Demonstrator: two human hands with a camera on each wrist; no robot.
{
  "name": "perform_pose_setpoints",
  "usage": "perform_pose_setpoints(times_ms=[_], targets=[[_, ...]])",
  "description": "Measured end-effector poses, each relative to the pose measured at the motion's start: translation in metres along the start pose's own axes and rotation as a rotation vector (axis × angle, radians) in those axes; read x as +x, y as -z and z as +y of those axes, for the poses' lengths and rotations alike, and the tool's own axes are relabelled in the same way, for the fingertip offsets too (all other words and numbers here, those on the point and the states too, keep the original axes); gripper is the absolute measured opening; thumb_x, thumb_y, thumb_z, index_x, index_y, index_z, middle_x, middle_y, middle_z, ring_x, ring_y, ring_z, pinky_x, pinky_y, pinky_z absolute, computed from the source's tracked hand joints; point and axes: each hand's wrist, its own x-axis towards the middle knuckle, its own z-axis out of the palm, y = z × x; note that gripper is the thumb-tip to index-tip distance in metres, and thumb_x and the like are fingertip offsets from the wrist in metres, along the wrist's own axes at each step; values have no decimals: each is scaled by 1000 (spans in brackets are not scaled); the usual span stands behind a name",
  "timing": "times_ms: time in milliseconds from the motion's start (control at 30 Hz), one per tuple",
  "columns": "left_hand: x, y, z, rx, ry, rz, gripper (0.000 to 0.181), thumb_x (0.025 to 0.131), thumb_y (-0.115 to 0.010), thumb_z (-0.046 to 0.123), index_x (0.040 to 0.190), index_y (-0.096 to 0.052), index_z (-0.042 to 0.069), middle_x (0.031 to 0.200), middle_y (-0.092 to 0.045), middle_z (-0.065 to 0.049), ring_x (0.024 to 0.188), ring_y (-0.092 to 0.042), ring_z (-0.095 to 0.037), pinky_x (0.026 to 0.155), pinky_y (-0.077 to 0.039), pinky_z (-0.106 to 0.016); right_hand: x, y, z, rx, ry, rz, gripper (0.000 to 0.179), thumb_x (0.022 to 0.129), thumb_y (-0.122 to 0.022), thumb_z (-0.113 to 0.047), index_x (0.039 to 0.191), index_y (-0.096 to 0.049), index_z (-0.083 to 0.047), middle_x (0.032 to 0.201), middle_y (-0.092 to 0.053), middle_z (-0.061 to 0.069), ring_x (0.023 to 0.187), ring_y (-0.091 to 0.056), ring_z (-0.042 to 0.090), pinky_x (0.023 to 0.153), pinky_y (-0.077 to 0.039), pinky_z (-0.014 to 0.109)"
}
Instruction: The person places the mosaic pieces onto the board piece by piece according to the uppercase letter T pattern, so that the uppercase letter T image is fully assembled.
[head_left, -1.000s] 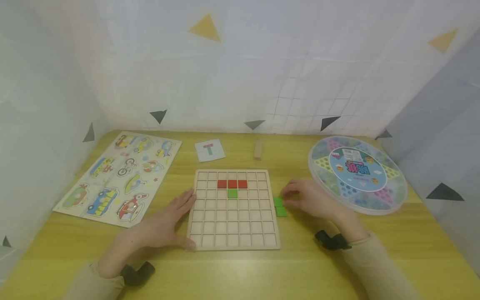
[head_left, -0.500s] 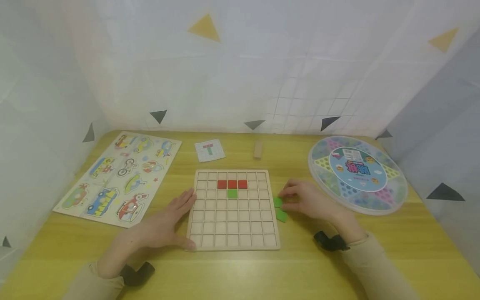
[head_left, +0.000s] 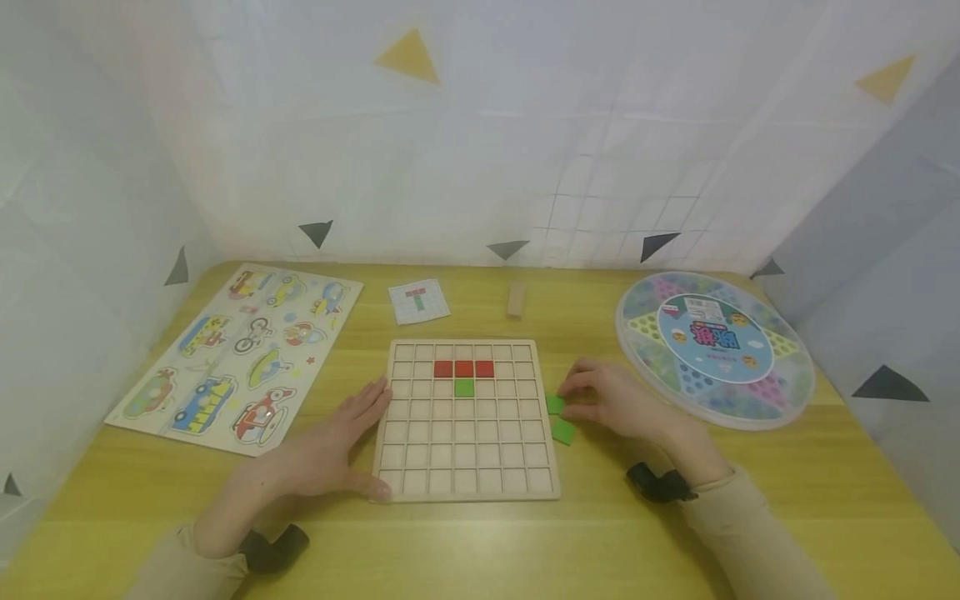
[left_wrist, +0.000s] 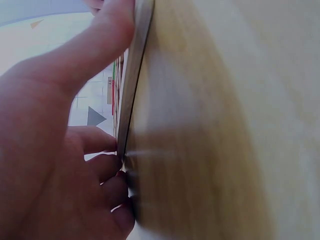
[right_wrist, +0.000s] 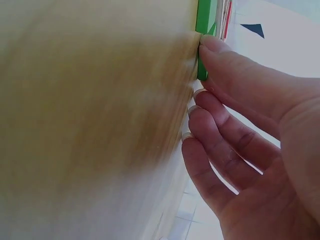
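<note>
A pale wooden grid board [head_left: 465, 432] lies flat at the middle of the table. Three red tiles [head_left: 464, 368] form a row in it, and a green tile [head_left: 464, 387] sits under the middle one. My left hand [head_left: 322, 454] rests along the board's left side, fingers and thumb touching its edge. Beside the right edge, my right hand [head_left: 622, 404] pinches a flat green square tile [head_left: 555, 405] between thumb and forefinger, the tile low at the table. Another green tile [head_left: 562, 432] lies just nearer, turned at an angle. In the right wrist view the thumb [right_wrist: 240, 67] partly covers the pinched tile.
A picture card [head_left: 419, 301] with a red and green T and a small wooden block [head_left: 516, 300] lie behind the board. At the left is a vehicle puzzle board [head_left: 300, 304]. A round game box [head_left: 716, 342] lies at the right, close to my right hand.
My right thumb has moved slightly toward the board, onto the farther green tile. The nearer loose tile has turned and slid a little away from it. My left hand stays put.
</note>
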Motion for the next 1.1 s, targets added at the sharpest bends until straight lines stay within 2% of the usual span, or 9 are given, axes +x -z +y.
perform_pose_setpoints(times_ms=[300,500,667,800,1100], targets=[[0,1,1,8,-4,0,127,69,-78,67,161,-14,7,169,0,-10,152,-6,-44,121,-18,-59,-1,-2,2,-34,28,13,16,85,-81,-22,98,-76,-15,95,-62,-9,86,-59,6,77,-55,29],[0,1,2,4,4,-3,127,69,-78,67,161,-13,8,169,0,-10,152,-6,-44,121,-18,-60,-3,1,0,-6,32,7,15,86,-80,-24,97,-75,-16,96,-62,-8,86,-59,6,77,-55,27],[0,1,2,5,3,-3,127,69,-77,68,161,-13,8,169,1,-10,152,-6,-44,121,-17,-60,-5,8,-2,72,-30,20,15,87,-79,-27,98,-74,-20,97,-63,-10,85,-58,8,76,-54,27],[0,1,2,6,6,-2,126,70,-77,68,161,-12,9,169,1,-10,152,-6,-45,121,-18,-60,-7,15,-5,73,-59,32,15,88,-78,-28,100,-72,-22,100,-62,-11,87,-59,9,76,-55,28],[-1,0,1,11,12,-1,127,69,-76,69,161,-12,9,169,2,-9,152,-5,-43,121,-18,-60,-7,18,-9,70,0,68,15,89,-78,-26,102,-72,-21,101,-64,-8,91,-63,11,78,-56,32]])
